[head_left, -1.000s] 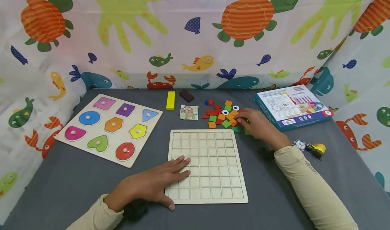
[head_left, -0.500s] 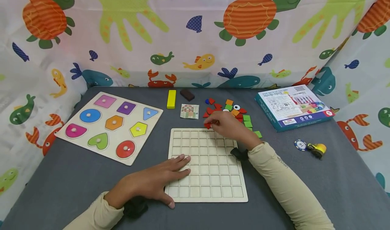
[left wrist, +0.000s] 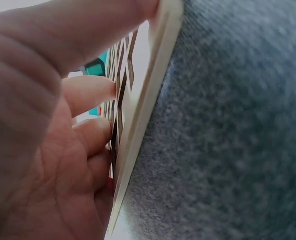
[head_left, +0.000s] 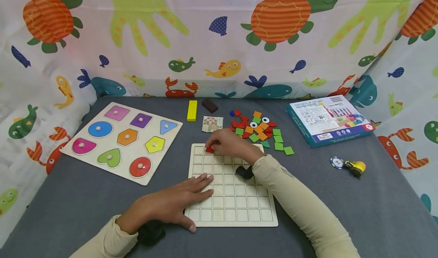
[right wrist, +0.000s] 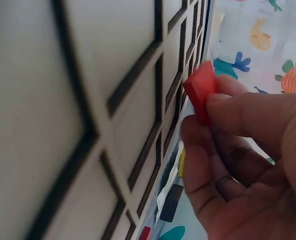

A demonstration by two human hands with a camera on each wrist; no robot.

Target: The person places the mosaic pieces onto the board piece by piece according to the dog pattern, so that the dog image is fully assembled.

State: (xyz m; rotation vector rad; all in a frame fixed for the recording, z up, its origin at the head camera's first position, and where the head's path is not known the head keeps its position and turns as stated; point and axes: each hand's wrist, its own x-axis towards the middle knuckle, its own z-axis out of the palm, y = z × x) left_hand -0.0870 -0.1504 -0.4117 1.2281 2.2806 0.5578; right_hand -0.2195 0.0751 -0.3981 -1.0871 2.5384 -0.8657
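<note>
A pale wooden grid board (head_left: pixel 239 203) lies on the table in front of the person. The left hand (head_left: pixel 171 204) rests on its left side with fingers spread over the squares. In the left wrist view, the thumb (left wrist: pixel 87 30) touches the board's edge. Above the far left corner squares, the right hand (head_left: pixel 232 144) pinches a small red tile (right wrist: pixel 202 87) between thumb and fingers. The head view shows only part of that tile, which looks pointed. Beyond the board is a loose pile of red, orange and green tiles (head_left: pixel 260 135), with a few round eye pieces.
A shape puzzle board (head_left: pixel 130 123) with knobbed pieces lies at left. Behind the grid board are a picture card (head_left: pixel 212 124), a yellow block (head_left: pixel 192 111) and a dark brown block (head_left: pixel 210 106). At right are a box (head_left: pixel 328 121) and a small yellow-and-black toy (head_left: pixel 356 168).
The right hand has moved left from the tile pile to the grid board's far left corner, carrying a red tile. The left hand has stayed on the board.
</note>
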